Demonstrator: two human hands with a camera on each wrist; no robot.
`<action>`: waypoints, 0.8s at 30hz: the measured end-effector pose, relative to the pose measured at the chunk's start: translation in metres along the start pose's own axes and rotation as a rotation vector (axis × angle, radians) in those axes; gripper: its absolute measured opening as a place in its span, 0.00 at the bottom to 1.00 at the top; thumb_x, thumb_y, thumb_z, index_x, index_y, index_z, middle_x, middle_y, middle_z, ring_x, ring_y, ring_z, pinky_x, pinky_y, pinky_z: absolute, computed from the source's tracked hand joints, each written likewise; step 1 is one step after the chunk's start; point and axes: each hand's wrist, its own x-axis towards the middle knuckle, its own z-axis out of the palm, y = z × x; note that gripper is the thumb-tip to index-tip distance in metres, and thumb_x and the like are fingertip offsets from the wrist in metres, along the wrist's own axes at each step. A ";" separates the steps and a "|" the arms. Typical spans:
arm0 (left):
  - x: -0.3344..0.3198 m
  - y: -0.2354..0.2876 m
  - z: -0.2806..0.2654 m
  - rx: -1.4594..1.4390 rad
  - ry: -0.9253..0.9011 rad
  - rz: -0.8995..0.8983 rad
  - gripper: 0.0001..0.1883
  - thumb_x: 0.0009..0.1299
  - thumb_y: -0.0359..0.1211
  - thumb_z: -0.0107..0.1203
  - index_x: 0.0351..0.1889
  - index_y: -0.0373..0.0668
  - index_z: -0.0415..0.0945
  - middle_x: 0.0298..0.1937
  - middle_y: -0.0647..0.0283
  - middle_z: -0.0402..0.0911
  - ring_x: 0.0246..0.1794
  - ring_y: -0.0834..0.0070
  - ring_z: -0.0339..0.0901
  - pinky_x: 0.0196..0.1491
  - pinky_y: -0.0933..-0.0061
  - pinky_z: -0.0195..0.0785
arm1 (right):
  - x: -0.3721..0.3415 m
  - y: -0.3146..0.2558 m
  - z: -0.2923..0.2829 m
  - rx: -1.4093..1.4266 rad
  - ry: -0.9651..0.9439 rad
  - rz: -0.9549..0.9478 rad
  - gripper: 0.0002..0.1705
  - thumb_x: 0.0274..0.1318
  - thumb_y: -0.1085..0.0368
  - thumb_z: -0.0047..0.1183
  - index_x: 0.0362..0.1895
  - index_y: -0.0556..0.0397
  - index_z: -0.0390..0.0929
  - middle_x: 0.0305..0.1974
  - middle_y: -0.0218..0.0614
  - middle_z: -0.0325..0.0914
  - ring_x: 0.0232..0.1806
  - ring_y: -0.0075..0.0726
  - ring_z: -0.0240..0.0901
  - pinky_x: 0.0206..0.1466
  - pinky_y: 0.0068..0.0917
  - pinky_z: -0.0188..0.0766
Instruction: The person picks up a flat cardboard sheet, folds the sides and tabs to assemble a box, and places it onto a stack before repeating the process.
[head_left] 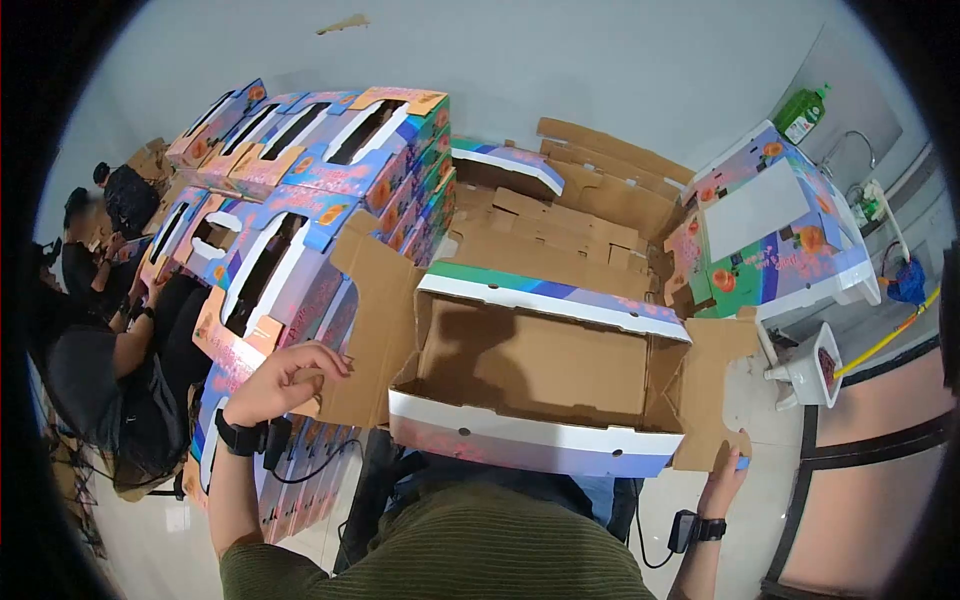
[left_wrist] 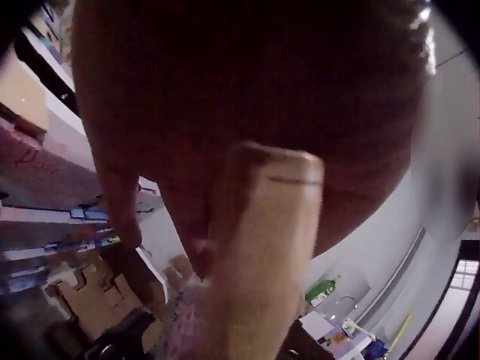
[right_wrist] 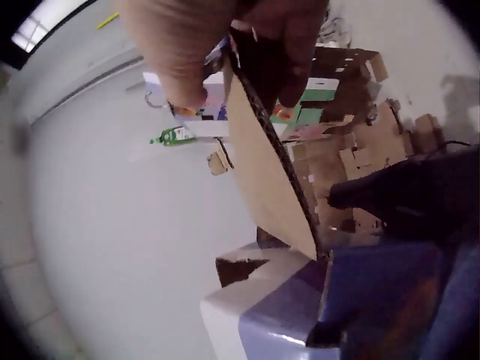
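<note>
An open cardboard box (head_left: 540,370), brown inside and printed purple, blue and green outside, lies in front of my body with its end flaps spread outward. My right hand (head_left: 722,490) grips the outer edge of the box's right flap (head_left: 710,390). In the right wrist view, the thumb and fingers stand on either side of that board. My left hand (head_left: 285,380) is at the lower edge of the left flap (head_left: 375,310), its fingers loosely bent with nothing between them. Most of the left wrist view is filled by the dark, blurred hand.
Stacked printed boxes (head_left: 300,180) with slot openings rise at the left. Beyond the open box are flattened brown cardboard pieces (head_left: 560,225). A printed carton (head_left: 770,230) stands at the right, near a green bottle (head_left: 802,112). People (head_left: 110,320) sit at far left.
</note>
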 end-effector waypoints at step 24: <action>0.030 -0.030 -0.007 0.486 -0.040 -0.309 0.23 0.73 0.33 0.56 0.66 0.41 0.75 0.63 0.47 0.80 0.63 0.53 0.77 0.65 0.61 0.69 | 0.048 0.142 -0.125 -0.813 0.006 0.153 0.40 0.71 0.45 0.55 0.73 0.59 0.60 0.61 0.47 0.74 0.58 0.42 0.74 0.59 0.36 0.74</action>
